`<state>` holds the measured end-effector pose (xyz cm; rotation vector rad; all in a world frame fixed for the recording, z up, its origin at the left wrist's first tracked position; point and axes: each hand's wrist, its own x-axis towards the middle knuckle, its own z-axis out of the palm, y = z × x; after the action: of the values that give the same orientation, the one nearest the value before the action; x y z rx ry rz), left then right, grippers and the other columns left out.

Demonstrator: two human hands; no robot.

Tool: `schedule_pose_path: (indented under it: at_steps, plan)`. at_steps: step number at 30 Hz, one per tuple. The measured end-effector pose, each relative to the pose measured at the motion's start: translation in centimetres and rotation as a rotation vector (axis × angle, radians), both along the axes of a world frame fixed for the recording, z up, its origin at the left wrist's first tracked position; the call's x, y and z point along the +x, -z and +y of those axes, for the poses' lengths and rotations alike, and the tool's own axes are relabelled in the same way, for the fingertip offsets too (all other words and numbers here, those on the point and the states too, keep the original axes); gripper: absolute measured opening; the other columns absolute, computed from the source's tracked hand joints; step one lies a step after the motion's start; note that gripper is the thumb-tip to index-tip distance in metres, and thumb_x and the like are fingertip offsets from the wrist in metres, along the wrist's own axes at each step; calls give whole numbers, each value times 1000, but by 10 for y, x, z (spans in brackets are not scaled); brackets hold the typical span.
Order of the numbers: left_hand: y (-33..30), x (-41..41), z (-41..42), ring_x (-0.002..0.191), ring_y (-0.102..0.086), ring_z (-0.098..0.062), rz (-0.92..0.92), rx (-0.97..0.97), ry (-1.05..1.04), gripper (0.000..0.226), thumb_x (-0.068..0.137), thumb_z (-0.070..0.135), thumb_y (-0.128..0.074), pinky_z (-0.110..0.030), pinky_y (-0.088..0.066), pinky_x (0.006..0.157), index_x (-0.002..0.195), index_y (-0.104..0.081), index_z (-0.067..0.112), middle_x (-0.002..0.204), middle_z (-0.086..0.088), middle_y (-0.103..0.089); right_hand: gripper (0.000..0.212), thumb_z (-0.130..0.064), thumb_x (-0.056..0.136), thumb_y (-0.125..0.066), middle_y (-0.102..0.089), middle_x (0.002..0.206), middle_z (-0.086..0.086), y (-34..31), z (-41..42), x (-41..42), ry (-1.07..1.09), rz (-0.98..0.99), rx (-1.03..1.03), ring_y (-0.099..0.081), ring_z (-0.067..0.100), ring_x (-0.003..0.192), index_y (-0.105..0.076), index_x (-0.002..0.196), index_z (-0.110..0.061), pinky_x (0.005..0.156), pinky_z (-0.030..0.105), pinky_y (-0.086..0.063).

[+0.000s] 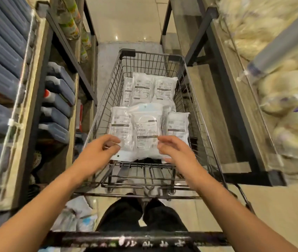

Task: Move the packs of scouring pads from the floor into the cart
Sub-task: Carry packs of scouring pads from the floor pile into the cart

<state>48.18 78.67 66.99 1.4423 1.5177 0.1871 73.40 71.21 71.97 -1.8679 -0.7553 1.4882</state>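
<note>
Wire cart point(106, 99) stands in the aisle on a pale tiled floor point(126, 17). Cart bed carries white packs of scouring pads in two rows — three at the far end point(142, 86), three nearer point(145, 131), the middle near pack overlapping its neighbours. On the floor — left of the cart handle point(137, 240) — lie further packs point(77, 215), loosely heaped.

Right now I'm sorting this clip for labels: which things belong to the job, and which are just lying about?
Job:
- cart
- packs in the cart
- near pack, between both hands
- left hand, right hand, open, gripping nothing
- packs on the floor

Just about:
- dark jugs on left shelves
- pale bagged goods on right shelves
</note>
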Motion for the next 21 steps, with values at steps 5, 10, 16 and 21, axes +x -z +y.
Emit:
schedule_pose_path:
  at_steps: [5,10,16,21]
  plan:
    - [-50,-36,-44,96,-67,6,-27,100,-86,12,97,33,-71,-19,-46,84,106,-72,40,102,15,-75,19,-25,99,-68,-78,119,-5,-35,-26,-2,26,63,61,-75,16,107,-74,117,-28,104,47,-56]
    - [-92,-58,-92,97,-71,0,-75,131,-257,16,96,26,-72,-26,-50,89,106,-73,40,104,13,-77,20,-21,100,-65,-80,115,0,-52,-28,-13,-34,222,104,-77,22,105,-74,118,-20,95,42,-58]
    - [-121,-66,-160,99,-74,-16,-180,176,-570,21,98,16,-68,-34,-54,91,110,-74,32,108,1,-78,17,-21,101,-64,-80,111,3,-63,-27,-21,-261,226,143,-77,25,100,-74,115,-18,91,42,-57]
    - [-121,-55,-238,94,-75,-15,-205,195,-871,21,100,9,-63,-33,-53,83,111,-73,23,104,4,-81,15,-16,100,-65,-79,107,13,-71,-42,-23,-428,252,124,-74,27,90,-73,112,-11,78,37,-54]
